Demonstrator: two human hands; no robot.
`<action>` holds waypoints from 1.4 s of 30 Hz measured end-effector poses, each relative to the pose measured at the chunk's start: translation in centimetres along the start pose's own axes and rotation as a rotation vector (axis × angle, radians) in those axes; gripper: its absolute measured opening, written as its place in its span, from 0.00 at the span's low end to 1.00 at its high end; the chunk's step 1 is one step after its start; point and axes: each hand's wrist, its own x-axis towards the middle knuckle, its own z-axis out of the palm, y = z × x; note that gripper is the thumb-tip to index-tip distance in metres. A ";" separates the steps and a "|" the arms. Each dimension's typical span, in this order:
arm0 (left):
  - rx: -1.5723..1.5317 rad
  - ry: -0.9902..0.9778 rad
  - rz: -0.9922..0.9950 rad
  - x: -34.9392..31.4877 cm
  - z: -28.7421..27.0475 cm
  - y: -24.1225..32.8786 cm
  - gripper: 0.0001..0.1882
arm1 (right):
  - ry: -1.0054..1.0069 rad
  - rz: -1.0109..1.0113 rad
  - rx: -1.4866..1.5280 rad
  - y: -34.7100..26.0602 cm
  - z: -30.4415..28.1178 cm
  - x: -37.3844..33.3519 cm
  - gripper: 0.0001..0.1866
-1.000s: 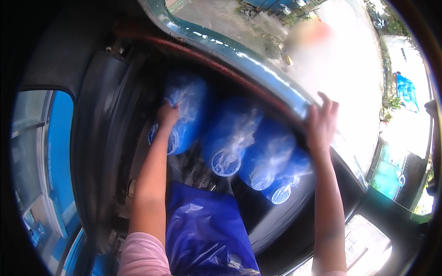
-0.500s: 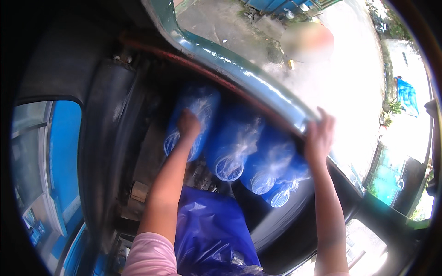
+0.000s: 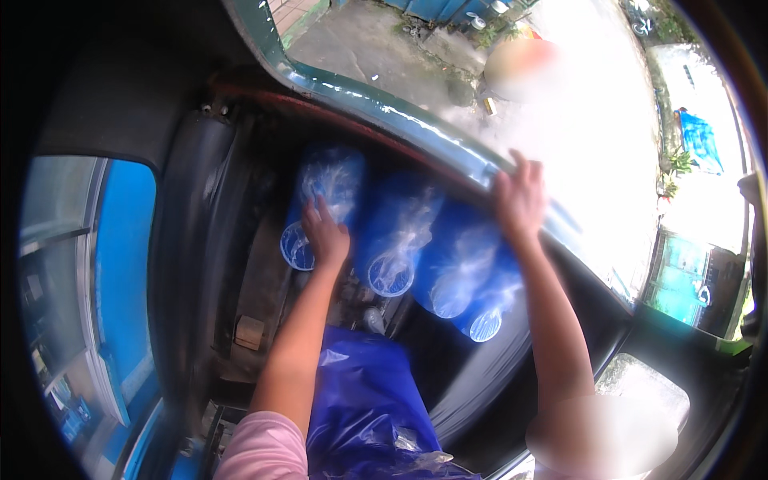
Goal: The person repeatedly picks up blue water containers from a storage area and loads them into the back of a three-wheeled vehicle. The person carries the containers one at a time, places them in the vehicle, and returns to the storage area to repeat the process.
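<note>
1. Head view: the leftmost cylinder (image 3: 330, 170), blue and covered in clear film (image 3: 341, 179), is in the dark space below the rail (image 3: 416, 126), its round end (image 3: 297, 246) facing the person.
2. The left hand (image 3: 326, 238) lies over it, just right of that round end. Its fingers are spread, not closed around anything; whether they press or only brush the film, I cannot tell.
3. For a sure hold, I would keep the palm flat on the firm body: loose film looks likely to slide or tear if pinched alone.
4. The right hand (image 3: 522, 198) is on the rail, its fingers reaching over the edge. How tightly they curl I cannot tell. It seems a sensible brace; weight is better kept there than on the cylinder.
5. The other three cylinders (image 3: 462, 260) sit close by to the right, film-covered too. Sideways pushes should stay gentle, or neighbours may be knocked.
6. Below the left hand are a blue sheet (image 3: 372, 376) and, left of the forearm, a small block (image 3: 250, 333). Keeping the elbow clear of both would help steady the reach.
</note>
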 end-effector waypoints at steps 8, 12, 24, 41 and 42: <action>-0.401 -0.332 0.100 -14.9 -0.2 1.6 0.20 | 0.109 -0.112 0.035 0.2 -0.4 -0.4 0.17; -0.445 -0.651 0.071 -23.9 -1.1 1.8 0.15 | 0.161 -0.152 0.079 0.7 0.1 -0.2 0.17; -0.366 -0.415 -0.397 -42.1 -2.5 -12.5 0.15 | 0.474 -0.268 0.426 -0.3 1.0 -9.1 0.12; -0.315 -0.020 -0.706 -74.0 -9.0 -34.9 0.14 | -0.743 -0.996 0.209 -32.3 12.2 -68.6 0.10; -0.289 -0.004 -0.729 -76.2 -10.0 -36.8 0.14 | -0.801 -0.953 0.106 -34.1 12.6 -69.9 0.14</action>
